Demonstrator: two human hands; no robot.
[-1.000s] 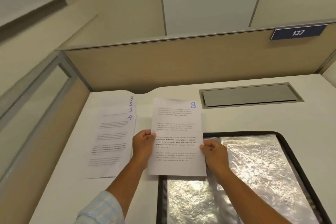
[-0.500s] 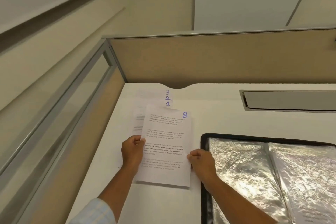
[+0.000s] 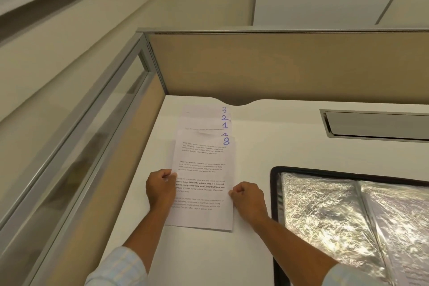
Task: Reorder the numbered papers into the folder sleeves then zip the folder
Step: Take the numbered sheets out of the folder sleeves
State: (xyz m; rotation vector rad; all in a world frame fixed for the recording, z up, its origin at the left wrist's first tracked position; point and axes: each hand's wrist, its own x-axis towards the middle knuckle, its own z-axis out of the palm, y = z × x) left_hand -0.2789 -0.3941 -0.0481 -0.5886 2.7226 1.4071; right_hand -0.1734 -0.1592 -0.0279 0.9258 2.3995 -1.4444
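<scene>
The sheet marked 8 (image 3: 204,169) is pinched at both long edges: its left edge is held by the left hand (image 3: 161,189), with the thumb laid on top and the fingers curled, and its right edge is held by the right hand (image 3: 249,199), also curled, a little nearer the person. Both hands are clamped on this one sheet, about halfway down it. The sheet is printed with four blocks of text and is held upright to the viewer, its blue 8 in the top right corner. It is laid over the stack (image 3: 204,121) of other papers, offset toward the person, so that the handwritten 3, 2 and 1 and the top of a 4 are left showing in a column above it. Whether the sheet is fully rested on the stack cannot be told. The stack is set on the white desk (image 3: 267,137), near its left back corner, close to the tan partition (image 3: 278,65). Just to the right of the right hand the folder (image 3: 274,193) is lying open on the desk, edged by a black zip border. Two shiny clear sleeves (image 3: 320,216) are seen inside it, side by side, and faint print is visible through the right-hand one. A grey hatch (image 3: 376,126) is let into the desk behind the folder. Light striped cuffs (image 3: 118,267) are seen on both forearms.
</scene>
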